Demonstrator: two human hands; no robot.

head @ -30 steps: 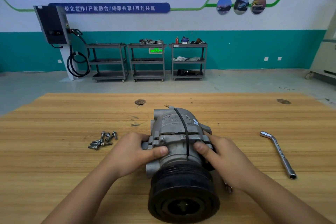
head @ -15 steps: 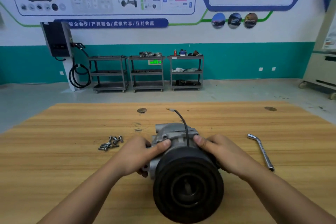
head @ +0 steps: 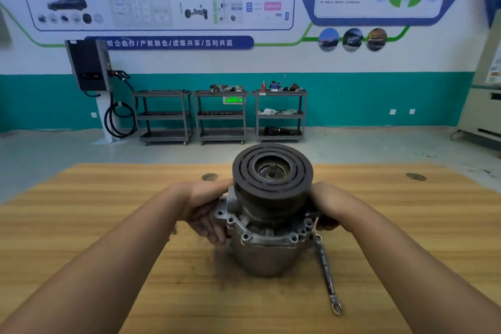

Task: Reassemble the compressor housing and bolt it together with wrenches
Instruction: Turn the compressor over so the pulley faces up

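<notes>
Head view: left hand [head: 206, 209] and right hand [head: 329, 210] clasp the upright compressor [head: 267, 228] at the desk [head: 81, 198]; loosely held, it may topple onto the wrench [head: 326, 274] at five o'clock.

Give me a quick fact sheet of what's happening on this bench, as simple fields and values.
Setting: wooden table in a workshop
Main item: compressor, standing upright with its dark pulley on top
Hands: left hand grips the compressor's left side by the flange; right hand grips its right side
Flange: the visible bolt holes look empty
Tool: wrench lies flat on the table, just right of the compressor; neither hand holds it
Bolts: none in view
</notes>
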